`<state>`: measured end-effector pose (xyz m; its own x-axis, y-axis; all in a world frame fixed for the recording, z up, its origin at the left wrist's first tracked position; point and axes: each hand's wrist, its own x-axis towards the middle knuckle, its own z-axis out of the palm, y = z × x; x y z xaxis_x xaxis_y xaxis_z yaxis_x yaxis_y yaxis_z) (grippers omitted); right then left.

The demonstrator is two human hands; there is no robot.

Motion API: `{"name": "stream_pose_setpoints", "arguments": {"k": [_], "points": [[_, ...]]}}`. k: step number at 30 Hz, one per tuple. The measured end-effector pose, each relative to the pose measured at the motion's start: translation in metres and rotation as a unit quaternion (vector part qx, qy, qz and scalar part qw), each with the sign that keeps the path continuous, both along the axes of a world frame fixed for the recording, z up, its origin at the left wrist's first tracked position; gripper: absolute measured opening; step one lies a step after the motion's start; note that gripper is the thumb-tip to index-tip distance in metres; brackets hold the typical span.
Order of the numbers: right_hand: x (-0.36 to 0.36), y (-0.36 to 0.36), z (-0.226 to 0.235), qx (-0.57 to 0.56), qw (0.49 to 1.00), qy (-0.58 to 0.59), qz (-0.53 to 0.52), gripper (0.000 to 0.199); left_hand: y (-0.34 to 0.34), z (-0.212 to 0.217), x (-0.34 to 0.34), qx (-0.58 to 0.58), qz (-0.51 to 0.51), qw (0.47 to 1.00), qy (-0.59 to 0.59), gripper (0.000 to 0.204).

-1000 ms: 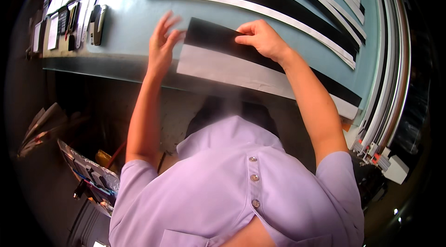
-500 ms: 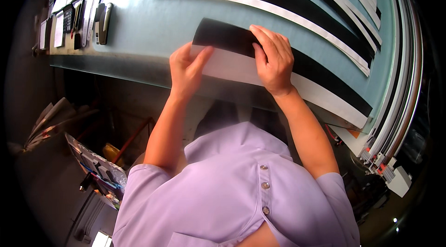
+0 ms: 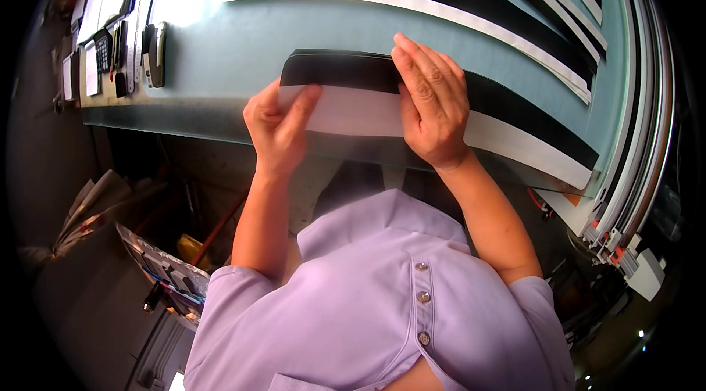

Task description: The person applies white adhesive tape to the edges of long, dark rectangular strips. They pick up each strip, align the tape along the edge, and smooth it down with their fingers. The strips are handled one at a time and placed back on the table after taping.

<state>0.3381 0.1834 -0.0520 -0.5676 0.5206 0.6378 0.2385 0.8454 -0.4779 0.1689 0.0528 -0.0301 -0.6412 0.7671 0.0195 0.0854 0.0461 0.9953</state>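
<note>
A long strip (image 3: pixel 353 101), black along its far side and white along its near side, lies along the front edge of the table. Its left part is lifted and curved, and a second thin dark edge shows along its top. My left hand (image 3: pixel 283 123) pinches the left end, thumb on the near face and fingers hidden behind. My right hand (image 3: pixel 435 108) is against the strip's middle, fingers stretched out and pointing away from me, their tips beyond the strip's far edge. To the right of this hand the strip runs down toward the table's right corner.
Several more black-and-white strips (image 3: pixel 412 12) lie across the far part of the pale blue-green table (image 3: pixel 213 53). At the left are a calculator (image 3: pixel 103 45), a knife-like tool (image 3: pixel 157 56) and papers. A metal rail (image 3: pixel 638 112) borders the right side.
My left hand has moved left and slightly nearer with the strip's end. The fingers of my right hand have straightened, and a second edge now shows along the strip's top.
</note>
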Motion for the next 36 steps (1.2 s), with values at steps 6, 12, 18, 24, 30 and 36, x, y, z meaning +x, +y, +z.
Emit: {"name": "stream_pose_setpoints", "arguments": {"k": [6, 12, 18, 24, 30, 36], "points": [[0.000, 0.002, -0.002, 0.006, 1.000, -0.006, 0.004, 0.046, 0.001, -0.001, 0.000, 0.002, 0.005, 1.000, -0.009, 0.012], [0.000, 0.012, 0.014, -0.086, 0.995, 0.038, 0.042, 0.027, 0.001, -0.002, -0.002, -0.010, 0.001, 1.000, -0.004, 0.012], [-0.012, 0.033, 0.034, -0.403, 0.911, 0.047, 0.077, 0.005, 0.002, 0.004, 0.000, -0.016, -0.001, 1.000, 0.009, 0.013], [-0.015, 0.033, 0.034, -0.420, 0.903, 0.052, 0.075, 0.003, 0.003, 0.006, -0.001, -0.017, -0.002, 1.000, -0.004, 0.014], [-0.023, 0.026, 0.033, -0.432, 0.897, 0.079, 0.044, 0.005, -0.002, 0.006, -0.003, -0.009, -0.005, 1.000, -0.011, 0.014], [-0.018, 0.033, 0.014, -0.355, 0.930, 0.071, 0.068, 0.023, 0.004, -0.003, 0.000, -0.008, -0.001, 0.998, -0.068, 0.012]]}}
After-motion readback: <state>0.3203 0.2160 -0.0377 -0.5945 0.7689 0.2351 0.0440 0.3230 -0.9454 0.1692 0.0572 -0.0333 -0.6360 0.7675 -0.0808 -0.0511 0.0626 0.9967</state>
